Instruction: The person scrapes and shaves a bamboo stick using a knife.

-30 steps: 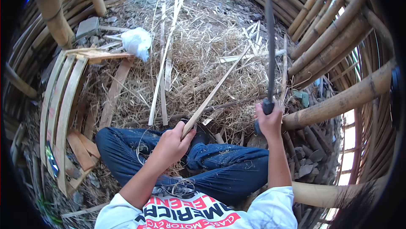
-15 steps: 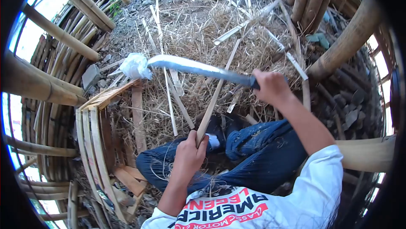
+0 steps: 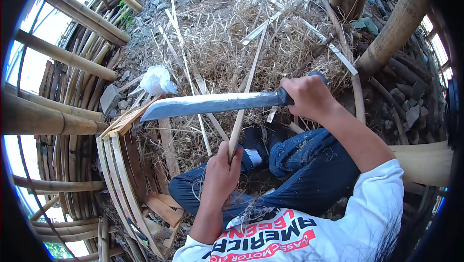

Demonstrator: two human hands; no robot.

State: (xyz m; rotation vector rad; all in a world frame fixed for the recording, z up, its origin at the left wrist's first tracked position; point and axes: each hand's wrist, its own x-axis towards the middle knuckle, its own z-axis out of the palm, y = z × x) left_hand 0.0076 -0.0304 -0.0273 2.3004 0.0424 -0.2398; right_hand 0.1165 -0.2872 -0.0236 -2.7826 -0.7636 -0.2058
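Observation:
My right hand point(image 3: 309, 96) is wrapped round the dark handle of a machete point(image 3: 208, 104). Its long blade points left and crosses over a thin bamboo strip point(image 3: 250, 76) in this view. The near end of that strip is gripped in my left hand point(image 3: 223, 170), in front of my bent knees. From there the strip slants up and away over the shavings. The blade's broad tip overlaps the corner of a slatted wooden crate point(image 3: 111, 160) at the left.
Dry shavings point(image 3: 285, 44) cover the ground ahead, with several loose strips point(image 3: 181, 54) on them. A crumpled white plastic bag point(image 3: 158, 80) lies near a grey stone point(image 3: 110, 98). Bamboo poles point(image 3: 396, 30) stand at both sides; broken rubble point(image 3: 413, 117) lies at the right.
The machete has swung down toward me, its tip dropping from beside the plastic bag to the crate corner. My left hand still grips the strip; the whole view has shifted slightly.

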